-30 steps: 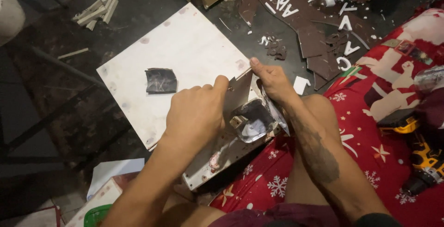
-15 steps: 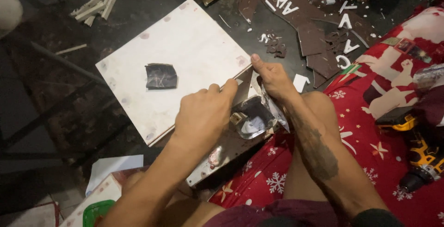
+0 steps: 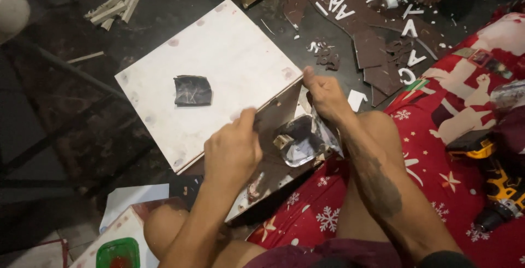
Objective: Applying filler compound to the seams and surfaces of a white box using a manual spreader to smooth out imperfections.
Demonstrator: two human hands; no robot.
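Head view:
Box: the pale wooden box (image 3: 219,77) lies on the floor (image 3: 65,109), its long axis running from lower left to upper right.
Left hand (image 3: 232,150): its grip pinches the box side edge.
Right hand (image 3: 325,96): its grip pinches the upper corner, beside the clear plastic sheet (image 3: 303,139).
Room: open floor lies to the left.

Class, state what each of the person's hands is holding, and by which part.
Both hands grip the white wooden box: left hand on its side panel's edge, right hand at its top corner.
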